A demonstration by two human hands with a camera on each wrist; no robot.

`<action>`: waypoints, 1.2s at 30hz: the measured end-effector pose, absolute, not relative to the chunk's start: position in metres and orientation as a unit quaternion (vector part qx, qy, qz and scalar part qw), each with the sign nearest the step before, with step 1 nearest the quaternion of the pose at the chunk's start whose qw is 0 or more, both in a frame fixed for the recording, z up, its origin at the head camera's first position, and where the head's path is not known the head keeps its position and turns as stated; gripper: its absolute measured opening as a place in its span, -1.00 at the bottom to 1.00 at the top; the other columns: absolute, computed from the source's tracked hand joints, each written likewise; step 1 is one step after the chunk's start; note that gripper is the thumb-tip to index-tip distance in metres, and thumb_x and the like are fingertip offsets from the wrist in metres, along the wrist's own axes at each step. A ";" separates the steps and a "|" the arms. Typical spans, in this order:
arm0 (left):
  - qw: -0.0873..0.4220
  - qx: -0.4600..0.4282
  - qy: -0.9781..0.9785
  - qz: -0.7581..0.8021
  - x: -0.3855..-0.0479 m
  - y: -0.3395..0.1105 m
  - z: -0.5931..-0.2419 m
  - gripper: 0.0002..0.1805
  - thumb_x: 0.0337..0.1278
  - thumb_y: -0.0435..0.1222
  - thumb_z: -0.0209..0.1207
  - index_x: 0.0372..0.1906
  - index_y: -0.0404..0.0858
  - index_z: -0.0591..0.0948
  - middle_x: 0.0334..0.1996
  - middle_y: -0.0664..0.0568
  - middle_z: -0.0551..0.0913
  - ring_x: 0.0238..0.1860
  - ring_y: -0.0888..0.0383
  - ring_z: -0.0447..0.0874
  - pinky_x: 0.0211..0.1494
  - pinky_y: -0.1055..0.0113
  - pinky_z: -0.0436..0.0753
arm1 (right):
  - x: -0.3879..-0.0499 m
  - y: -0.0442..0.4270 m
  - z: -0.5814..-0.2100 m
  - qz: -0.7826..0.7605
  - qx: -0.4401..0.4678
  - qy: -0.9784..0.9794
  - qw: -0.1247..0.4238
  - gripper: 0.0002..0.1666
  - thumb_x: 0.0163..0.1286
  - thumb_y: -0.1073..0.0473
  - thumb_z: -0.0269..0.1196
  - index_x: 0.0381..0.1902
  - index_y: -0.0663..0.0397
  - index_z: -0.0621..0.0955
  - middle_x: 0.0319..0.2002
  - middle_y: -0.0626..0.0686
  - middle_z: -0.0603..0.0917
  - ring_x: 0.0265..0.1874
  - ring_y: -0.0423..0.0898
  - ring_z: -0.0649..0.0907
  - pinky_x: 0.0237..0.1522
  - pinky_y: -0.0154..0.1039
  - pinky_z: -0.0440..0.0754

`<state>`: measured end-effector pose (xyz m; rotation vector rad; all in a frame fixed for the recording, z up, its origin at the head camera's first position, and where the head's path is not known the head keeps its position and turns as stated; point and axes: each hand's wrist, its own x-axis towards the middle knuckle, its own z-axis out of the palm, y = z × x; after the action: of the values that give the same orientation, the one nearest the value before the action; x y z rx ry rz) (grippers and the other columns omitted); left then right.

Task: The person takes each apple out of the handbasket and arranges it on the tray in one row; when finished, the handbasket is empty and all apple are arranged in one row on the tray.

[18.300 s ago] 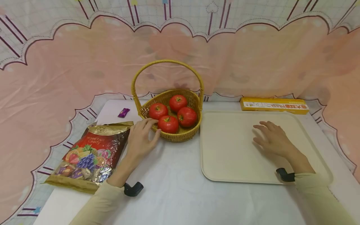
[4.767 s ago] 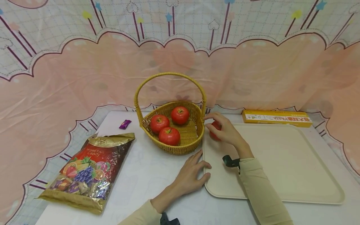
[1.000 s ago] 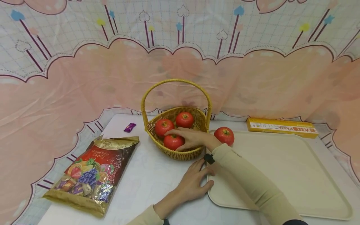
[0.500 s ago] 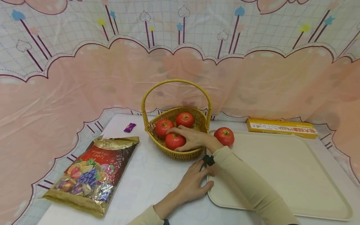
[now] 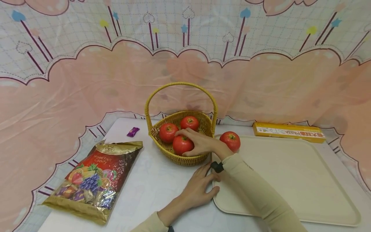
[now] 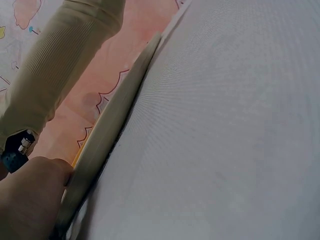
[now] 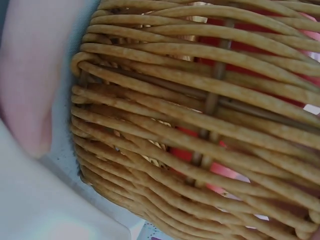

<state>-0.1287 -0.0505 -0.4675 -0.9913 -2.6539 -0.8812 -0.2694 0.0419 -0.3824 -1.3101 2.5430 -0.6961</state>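
Right hand (image 5: 200,143) pinches the front red apple (image 5: 181,147), inside the wicker basket (image 5: 185,161); left hand (image 5: 199,187) lies with fingers spread at the left edge of the beige tray (image 5: 295,180). Too low a lift could snag the rim and tip the basket. The right sleeve (image 5: 255,183) (just beside the loose apple (image 5: 230,140)) might nudge that one into rolling.

"Mixed Fruit Candy" can be read in pale letters on the red upper part of the bag (image 5: 95,180); an emblem is borne on the gold band above, no letters made out. "PASTA" is printed on the white strip of the yellow box (image 5: 290,132), Chinese characters alongside, too small to be read surely. Right sleeve (image 5: 258,187): faint lettering, illegible.
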 end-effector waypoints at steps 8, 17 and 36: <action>0.079 -0.329 -0.894 -0.295 -0.128 -0.050 -0.468 -0.80 0.20 -0.06 0.09 -0.10 0.06 0.55 0.42 -0.14 0.21 0.45 -0.06 0.13 0.41 -0.03 0.27 | -0.266 0.047 -0.383 -0.264 -0.441 0.855 0.075 -0.19 0.16 -0.13 0.30 0.33 -0.43 0.21 0.23 -0.11 0.29 0.18 -0.14 0.41 0.17 -0.05 0.52; 0.078 -0.326 -0.896 -0.292 -0.128 -0.051 -0.468 -0.78 0.19 -0.05 0.10 -0.08 0.07 0.56 0.43 -0.15 0.18 0.46 -0.06 0.12 0.42 -0.02 0.26 | -0.260 0.055 -0.381 -0.293 -0.422 0.855 0.065 -0.20 0.14 -0.14 0.32 0.30 -0.52 0.23 0.24 -0.16 0.27 0.20 -0.11 0.41 0.17 0.04 0.51; 0.090 -0.329 -0.893 -0.293 -0.129 -0.050 -0.471 -0.79 0.18 -0.06 0.11 -0.09 0.07 0.56 0.45 -0.17 0.14 0.45 -0.08 0.13 0.41 -0.04 0.27 | -0.255 0.068 -0.381 -0.348 -0.409 0.842 0.056 -0.16 0.13 -0.17 0.34 0.33 -0.49 0.22 0.25 -0.24 0.27 0.21 -0.14 0.40 0.15 0.03 0.52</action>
<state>-0.1289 -0.0497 -0.4706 -0.9791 -2.6562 -0.8698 -0.2550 0.0681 -0.3810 -1.2413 2.5539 -1.0571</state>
